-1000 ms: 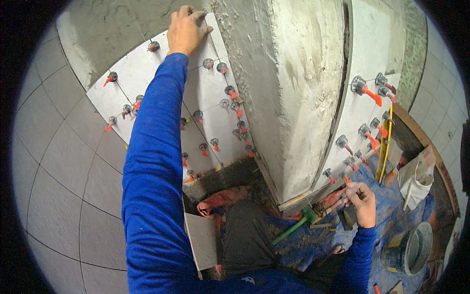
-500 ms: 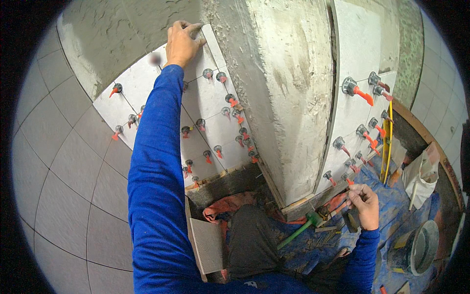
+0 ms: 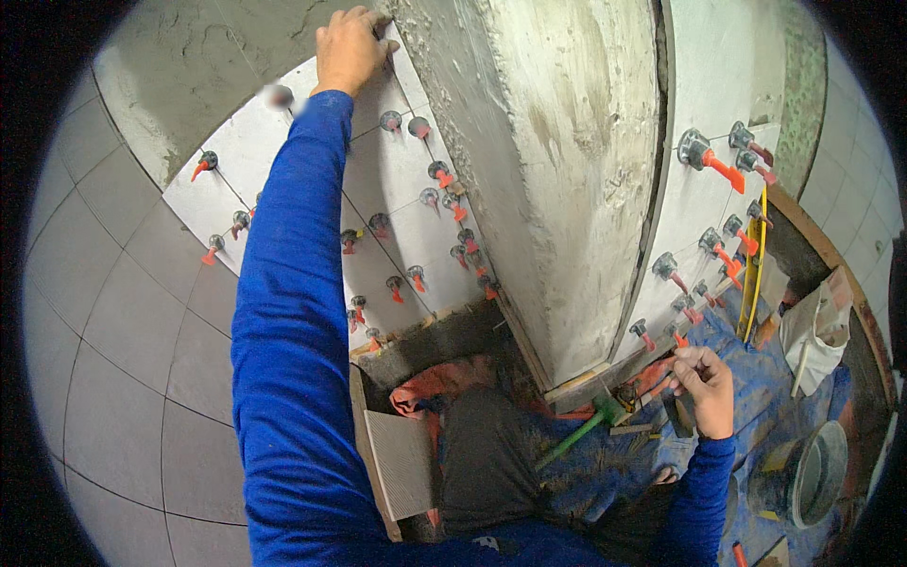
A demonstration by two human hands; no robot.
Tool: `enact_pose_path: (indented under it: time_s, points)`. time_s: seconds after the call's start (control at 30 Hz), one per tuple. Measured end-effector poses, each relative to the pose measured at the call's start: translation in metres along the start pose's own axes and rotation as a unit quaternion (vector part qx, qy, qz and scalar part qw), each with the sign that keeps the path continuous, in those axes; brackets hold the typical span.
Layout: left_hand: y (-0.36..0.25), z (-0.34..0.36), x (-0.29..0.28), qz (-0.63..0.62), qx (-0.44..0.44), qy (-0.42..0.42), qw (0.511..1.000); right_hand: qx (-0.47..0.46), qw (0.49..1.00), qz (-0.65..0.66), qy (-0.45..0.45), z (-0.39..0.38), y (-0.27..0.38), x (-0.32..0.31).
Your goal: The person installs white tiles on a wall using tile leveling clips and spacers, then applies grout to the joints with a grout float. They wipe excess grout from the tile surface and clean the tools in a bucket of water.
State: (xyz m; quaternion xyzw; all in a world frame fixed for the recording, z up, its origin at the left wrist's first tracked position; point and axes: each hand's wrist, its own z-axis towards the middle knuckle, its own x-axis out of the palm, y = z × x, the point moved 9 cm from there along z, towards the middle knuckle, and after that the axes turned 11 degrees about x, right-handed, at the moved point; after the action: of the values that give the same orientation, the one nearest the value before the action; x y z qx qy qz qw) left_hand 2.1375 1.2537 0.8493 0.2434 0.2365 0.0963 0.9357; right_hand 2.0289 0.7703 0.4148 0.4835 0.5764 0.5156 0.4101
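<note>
My left hand (image 3: 348, 52) reaches up to the top of the white wall tiles (image 3: 385, 175), its bent fingers and thumb gripping the upper edge of a tile beside a narrow white strip (image 3: 408, 80). Tile levelling spacers with grey round bases and orange-red handles, such as this one (image 3: 440, 174), stick out along the joints. Lower right, my right hand (image 3: 707, 387) pinches thumb against forefinger. What lies in the pinch is too small to make out. It is just below the spacers (image 3: 676, 333) of the right-hand tiled wall.
A rough concrete column (image 3: 557, 189) stands between the tiled faces. Below lie a green-handled tool (image 3: 576, 439), a blue dusty sheet (image 3: 614, 472), a notched metal plate (image 3: 402, 463) and a bucket (image 3: 817, 477). A white bag (image 3: 814, 326) and a yellow level (image 3: 754, 269) are at right.
The whole view has shifted slightly, so the tiles sit higher in the picture. My left hand stays at the same tile edge; my right hand keeps its pinch near the same spot.
</note>
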Motion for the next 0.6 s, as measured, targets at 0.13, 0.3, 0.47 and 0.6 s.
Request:
enact_pose_path:
  time_s: [0.13,0.3,0.47,0.6]
  points:
    - [0.008,-0.006,0.007,-0.045,-0.002,-0.037,0.998,-0.004,1.0,-0.002,0.002,0.001,-0.001,0.001]
    - [-0.003,-0.009,-0.005,0.031,0.056,-0.119,0.991,0.002,1.0,-0.005,0.001,0.002,-0.001,0.004]
    - [-0.023,-0.016,-0.022,-0.015,0.033,-0.032,0.999,-0.005,1.0,-0.012,0.0,0.001,0.002,0.006]
    - [-0.051,-0.04,-0.02,0.044,0.058,0.036,0.997,-0.007,1.0,-0.009,0.002,0.0,0.003,0.006]
